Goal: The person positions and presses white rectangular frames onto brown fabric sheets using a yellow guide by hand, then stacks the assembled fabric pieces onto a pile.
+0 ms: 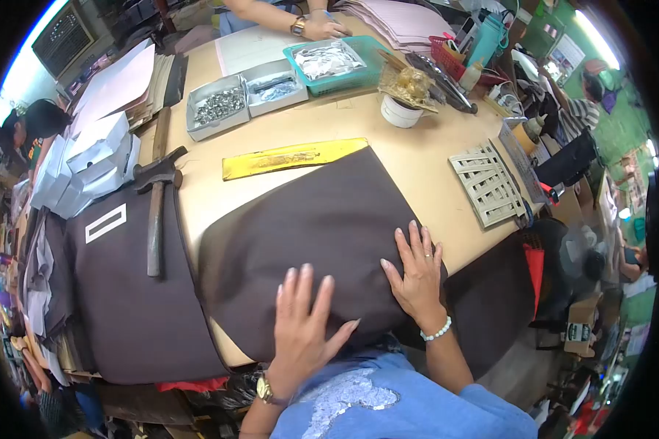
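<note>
A large dark brown sheet, leather or cloth by its look, (293, 212) lies across the table in front of me, its near part against my body. My left hand (300, 322) is over its near middle, fingers spread and slightly blurred; whether it touches cannot be told. Flat on the right side of the sheet rests my right hand (417, 274), fingers apart. Neither hand holds anything. Just beyond the far edge of the sheet is a worn yellow bar (293, 159). Another dark brown piece (139, 307) lies to the left, bearing a white rectangular frame (105, 223) and a hammer (156, 212).
Metal pieces fill a white box (190, 121) at the back, beside a teal basket (300, 69). A white tub (399, 113) and a slatted board (487, 183) stand to the right. White boxes (99, 157) are stacked left. Across the table is another person's hand (326, 27).
</note>
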Demonstrator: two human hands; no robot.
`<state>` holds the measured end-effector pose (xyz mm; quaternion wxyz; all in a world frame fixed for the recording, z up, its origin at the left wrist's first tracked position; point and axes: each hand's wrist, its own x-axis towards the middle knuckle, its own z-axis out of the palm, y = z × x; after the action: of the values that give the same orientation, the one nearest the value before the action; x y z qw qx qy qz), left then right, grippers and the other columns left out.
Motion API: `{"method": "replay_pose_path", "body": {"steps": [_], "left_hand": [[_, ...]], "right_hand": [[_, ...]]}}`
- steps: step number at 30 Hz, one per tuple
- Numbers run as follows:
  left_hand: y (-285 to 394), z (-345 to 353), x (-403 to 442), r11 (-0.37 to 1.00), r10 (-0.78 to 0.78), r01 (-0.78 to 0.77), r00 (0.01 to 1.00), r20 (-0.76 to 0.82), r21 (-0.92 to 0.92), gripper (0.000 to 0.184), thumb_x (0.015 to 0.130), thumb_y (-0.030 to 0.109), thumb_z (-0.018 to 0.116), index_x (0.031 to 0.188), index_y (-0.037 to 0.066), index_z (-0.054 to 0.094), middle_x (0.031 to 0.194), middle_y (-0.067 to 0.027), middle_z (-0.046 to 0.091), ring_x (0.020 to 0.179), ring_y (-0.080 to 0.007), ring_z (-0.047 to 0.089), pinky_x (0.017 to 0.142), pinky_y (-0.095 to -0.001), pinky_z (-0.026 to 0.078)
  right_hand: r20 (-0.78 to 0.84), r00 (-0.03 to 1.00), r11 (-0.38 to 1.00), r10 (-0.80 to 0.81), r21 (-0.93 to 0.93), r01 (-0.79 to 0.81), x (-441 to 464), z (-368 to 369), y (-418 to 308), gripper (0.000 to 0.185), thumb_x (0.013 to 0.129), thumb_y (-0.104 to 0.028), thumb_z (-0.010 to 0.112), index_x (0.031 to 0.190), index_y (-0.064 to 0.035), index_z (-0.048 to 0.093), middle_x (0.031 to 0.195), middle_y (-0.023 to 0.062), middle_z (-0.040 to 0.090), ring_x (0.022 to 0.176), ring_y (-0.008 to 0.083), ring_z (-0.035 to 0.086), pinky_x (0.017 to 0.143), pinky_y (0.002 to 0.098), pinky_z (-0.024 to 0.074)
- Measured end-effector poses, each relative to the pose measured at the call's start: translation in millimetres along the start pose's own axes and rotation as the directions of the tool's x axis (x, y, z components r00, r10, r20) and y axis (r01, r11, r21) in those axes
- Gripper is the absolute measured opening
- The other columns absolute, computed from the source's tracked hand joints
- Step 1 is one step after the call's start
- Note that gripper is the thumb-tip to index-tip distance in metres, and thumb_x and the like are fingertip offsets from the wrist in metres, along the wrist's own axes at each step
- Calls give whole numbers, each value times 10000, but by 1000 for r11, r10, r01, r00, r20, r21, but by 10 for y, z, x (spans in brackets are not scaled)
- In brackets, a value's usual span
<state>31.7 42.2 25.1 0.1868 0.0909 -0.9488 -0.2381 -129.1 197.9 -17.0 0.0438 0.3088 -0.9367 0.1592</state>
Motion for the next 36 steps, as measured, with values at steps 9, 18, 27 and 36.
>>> {"method": "replay_pose_path", "body": {"steps": [9, 18, 27, 36], "left_hand": [[-199, 124, -254, 978, -129, 76, 950, 283, 193, 979, 644, 580, 736, 1387, 48, 383, 1451, -263, 279, 1356, -443, 232, 1076, -583, 200], [-340, -111, -285, 980, -100, 22, 911, 400, 195, 975, 620, 630, 719, 1369, 76, 430, 1460, -197, 310, 1364, -390, 255, 1070, -593, 203], [-99, 262, 79, 995, -22, 6, 986, 166, 96, 753, 812, 538, 601, 1363, 56, 429, 1452, -223, 301, 1348, -405, 263, 1034, -606, 241], [-1, 391, -193, 989, -22, -15, 969, 245, 150, 775, 822, 639, 501, 1378, 104, 429, 1460, -195, 309, 1354, -380, 264, 1046, -615, 217]], "right_hand": [[15, 996, 996, 84, 20, -84, 110, -303, 68, 589, 852, -401, 605, 1303, -36, 500, 1434, 237, 339, 1327, 448, 282, 1053, 623, 190], [88, 990, 993, -109, 52, 105, 128, 26, -195, 666, 861, -454, 572, 1381, -68, 416, 1463, 221, 295, 1348, 448, 237, 1060, 631, 164], [-16, 955, 952, -297, 77, 297, 666, -184, -381, 579, 864, -372, 594, 1319, -38, 468, 1438, 224, 331, 1321, 429, 296, 1055, 608, 200], [-173, 932, 924, -318, 165, 346, 2031, 882, -786, 480, 934, -360, 456, 1295, -45, 491, 1404, 210, 385, 1317, 410, 317, 1072, 589, 207]]}}
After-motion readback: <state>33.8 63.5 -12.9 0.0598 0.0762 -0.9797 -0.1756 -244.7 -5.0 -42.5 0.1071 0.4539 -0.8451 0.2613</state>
